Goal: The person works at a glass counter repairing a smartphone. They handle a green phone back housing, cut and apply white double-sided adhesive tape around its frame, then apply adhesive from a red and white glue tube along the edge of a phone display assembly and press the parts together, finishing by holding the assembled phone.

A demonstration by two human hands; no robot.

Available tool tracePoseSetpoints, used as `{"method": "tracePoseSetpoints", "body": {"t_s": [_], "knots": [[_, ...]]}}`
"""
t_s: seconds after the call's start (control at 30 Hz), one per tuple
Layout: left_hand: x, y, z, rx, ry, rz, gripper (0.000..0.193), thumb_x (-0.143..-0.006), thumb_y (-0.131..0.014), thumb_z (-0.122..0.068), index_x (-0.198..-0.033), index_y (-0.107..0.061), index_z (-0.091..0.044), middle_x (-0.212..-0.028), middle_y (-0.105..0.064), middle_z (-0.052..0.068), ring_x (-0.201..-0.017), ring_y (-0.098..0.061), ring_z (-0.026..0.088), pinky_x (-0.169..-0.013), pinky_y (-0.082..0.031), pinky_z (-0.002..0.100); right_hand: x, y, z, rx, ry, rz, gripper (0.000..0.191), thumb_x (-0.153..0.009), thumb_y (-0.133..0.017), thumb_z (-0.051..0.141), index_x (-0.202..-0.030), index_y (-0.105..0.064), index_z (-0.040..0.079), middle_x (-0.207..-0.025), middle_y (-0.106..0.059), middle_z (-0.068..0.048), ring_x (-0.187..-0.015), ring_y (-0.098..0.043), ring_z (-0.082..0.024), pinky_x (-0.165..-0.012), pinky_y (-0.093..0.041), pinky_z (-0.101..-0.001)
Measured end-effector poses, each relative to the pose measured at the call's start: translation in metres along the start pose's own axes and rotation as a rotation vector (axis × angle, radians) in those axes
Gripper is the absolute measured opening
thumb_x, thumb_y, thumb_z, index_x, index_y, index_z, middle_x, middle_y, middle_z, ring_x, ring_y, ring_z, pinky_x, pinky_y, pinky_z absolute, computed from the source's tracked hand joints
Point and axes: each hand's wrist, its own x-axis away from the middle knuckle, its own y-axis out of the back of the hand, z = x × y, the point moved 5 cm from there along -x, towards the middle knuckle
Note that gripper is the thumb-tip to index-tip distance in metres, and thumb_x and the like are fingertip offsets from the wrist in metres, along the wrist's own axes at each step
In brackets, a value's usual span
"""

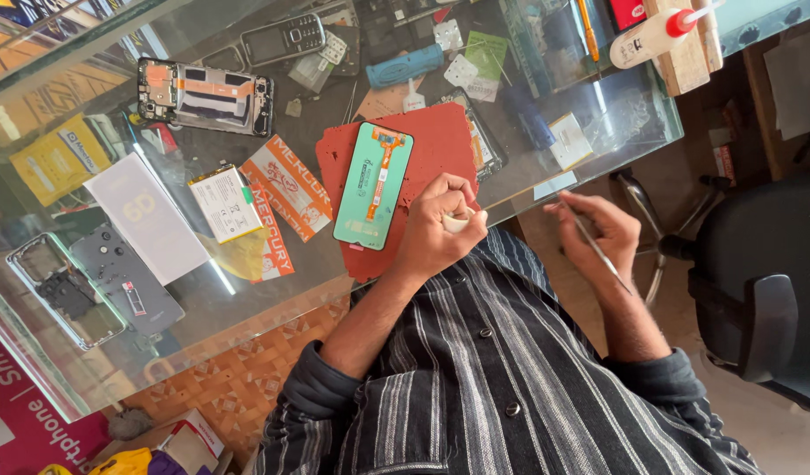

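A phone display panel [373, 185] lies face down on a red mat [440, 141] on the glass table [590, 141]; its back is green with an orange flex cable. My left hand [440, 230] rests at the mat's near edge, right beside the panel, fingers closed on a small white piece [456, 223]. My right hand [601, 230] is off the table's edge, above the floor, pinching a thin metal tool [598, 251] that points away from the panel.
On the glass lie an opened phone body [204, 93], a white battery [226, 203], orange packets [286, 187], a white box [146, 216], a grey back cover [128, 277], a keypad phone [284, 38] and a glue bottle [649, 37]. A black chair [766, 299] stands at right.
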Motion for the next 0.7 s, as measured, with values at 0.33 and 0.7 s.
{"method": "tracePoseSetpoints", "body": {"t_s": [0.33, 0.7], "knots": [[-0.007, -0.008, 0.002, -0.196, -0.031, -0.002, 0.027, -0.081, -0.083, -0.009, -0.078, -0.057, -0.003, -0.077, -0.065, 0.008, -0.067, -0.068, 0.021, -0.06, -0.054, 0.033, 0.0, -0.008, 0.008, 0.194, 0.001, -0.019, 0.018, -0.099, -0.068, -0.005, -0.116, -0.073, -0.003, -0.098, -0.077, -0.011, -0.091, -0.076, -0.015, -0.079, -0.059, -0.0251], [-0.009, -0.007, 0.004, -0.189, -0.037, 0.027, 0.031, -0.083, -0.082, -0.009, -0.075, -0.052, -0.003, -0.076, -0.064, 0.008, -0.066, -0.066, 0.022, -0.059, -0.052, 0.034, -0.005, -0.009, 0.029, 0.33, 0.125, 0.068, 0.022, -0.097, -0.07, -0.004, -0.118, -0.072, -0.001, -0.097, -0.074, -0.012, -0.09, -0.077, -0.02, -0.078, -0.061, -0.0292]]}}
